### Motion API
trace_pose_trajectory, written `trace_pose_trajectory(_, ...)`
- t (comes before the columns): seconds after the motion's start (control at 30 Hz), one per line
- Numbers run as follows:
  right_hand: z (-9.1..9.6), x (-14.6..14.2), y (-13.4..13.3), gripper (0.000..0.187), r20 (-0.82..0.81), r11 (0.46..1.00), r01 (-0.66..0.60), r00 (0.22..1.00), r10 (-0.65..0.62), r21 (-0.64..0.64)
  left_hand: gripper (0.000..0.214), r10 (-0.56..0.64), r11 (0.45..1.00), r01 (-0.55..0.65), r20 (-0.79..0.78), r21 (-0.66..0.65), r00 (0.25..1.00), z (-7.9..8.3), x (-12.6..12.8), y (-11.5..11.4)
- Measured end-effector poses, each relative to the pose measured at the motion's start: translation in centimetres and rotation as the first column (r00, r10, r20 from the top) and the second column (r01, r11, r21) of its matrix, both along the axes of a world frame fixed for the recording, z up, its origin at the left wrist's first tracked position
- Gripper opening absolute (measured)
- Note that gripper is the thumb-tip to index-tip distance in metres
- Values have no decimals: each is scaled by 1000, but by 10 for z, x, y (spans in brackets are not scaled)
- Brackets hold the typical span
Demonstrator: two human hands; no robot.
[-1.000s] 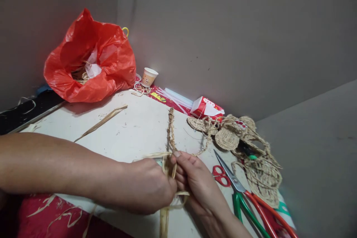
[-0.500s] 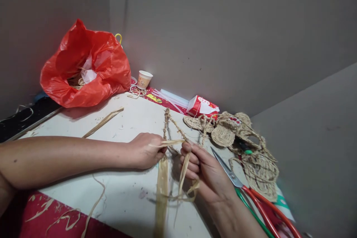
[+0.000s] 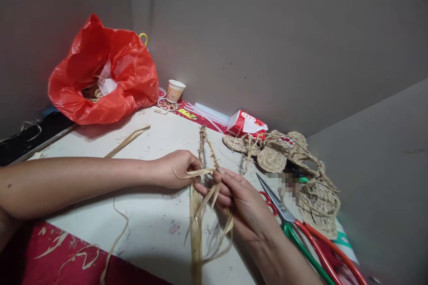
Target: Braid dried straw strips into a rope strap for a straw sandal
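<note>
My left hand [image 3: 179, 170] is closed at the middle of the table, its fingers pinching pale dry straw. Facing it, my right hand [image 3: 239, 198] grips the end of a thin straw strip [image 3: 203, 172] that spans the gap between both hands. A twisted straw cord [image 3: 201, 142] forms a narrow loop running away from my fingers. Below the left hand hangs a wide flat straw strip [image 3: 195, 240]. Thinner loose ends curl under my right hand. Exactly which strands each hand pinches is partly hidden by the fingers.
Large scissors [image 3: 284, 211] lie open beside my right forearm. Woven straw pieces [image 3: 272, 158] are heaped at the right. A red plastic bag [image 3: 133, 75] holding straw stands at the back left, near a paper cup [image 3: 175, 91] and a red tissue pack [image 3: 245, 124].
My hands have come slightly closer together, and fingers reach between them below the strip. The loose straw ends under my right hand have swung and spread. The view has shifted slightly.
</note>
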State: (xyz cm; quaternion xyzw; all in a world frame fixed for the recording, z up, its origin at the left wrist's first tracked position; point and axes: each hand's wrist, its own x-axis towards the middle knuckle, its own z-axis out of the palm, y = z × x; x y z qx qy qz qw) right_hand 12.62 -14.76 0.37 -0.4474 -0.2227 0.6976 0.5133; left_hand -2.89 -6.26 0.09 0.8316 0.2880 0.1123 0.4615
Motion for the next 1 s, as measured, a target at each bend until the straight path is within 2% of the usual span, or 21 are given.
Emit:
trace_pose_trajectory(0.17, 3, -2, -1, 25, 26, 999, 22, 999, -23, 24, 17, -14, 1000, 14, -48, 1, 999, 5, 0, -2)
trace_pose_trajectory(0.27, 2, -3, -1, 26, 35, 1000, 8, 999, -8, 20, 15, 20, 998, -16, -68, 60, 997, 4, 1, -4)
trace_pose_trajectory(0.37, -1, -4, 0, 28, 75, 999, -30, 997, 28, 24, 11, 35, 992, -31, -31, 126, 999, 1, 2, -4)
trace_pose_trajectory(0.43, -3, -4, 0, 29, 121, 998, -45, 992, 40, 41, 12, 26, 994, -26, 0, 107, 1000, -2, 2, -3)
trace_pose_trajectory(0.5, -5, -6, 0, 31, 171, 997, -49, 985, 38, 64, 15, 31, 999, -32, 29, 24, 999, -4, 2, -3)
trace_pose_trajectory(0.57, -7, -7, 0, 32, 219, 995, -55, 975, 35, 86, 17, 12, 990, -1, 77, -139, 997, -5, 2, -4)
trace_pose_trajectory(0.67, -8, -7, 0, 33, 271, 992, -70, 962, 38, 109, 18, -64, 915, 128, 176, -382, 982, -2, 2, -8)
trace_pose_trajectory(0.73, -8, -7, 1, 34, 268, 990, -75, 962, 42, 115, 18, -99, 876, 188, 216, -444, 971, 2, 2, -9)
trace_pose_trajectory(0.8, -8, -6, 2, 33, 231, 990, -80, 972, 51, 117, 19, -62, 857, 163, 216, -489, 974, 6, 2, -7)
trace_pose_trajectory(0.93, -7, -3, 5, 29, 120, 995, -50, 992, 39, 91, 28, 97, 824, -10, 123, -566, 988, 12, 1, 1)
trace_pose_trajectory(1.0, -7, -2, 6, 29, 81, 996, -36, 996, 29, 76, 38, 96, 831, -18, 110, -557, 989, 12, 0, 5)
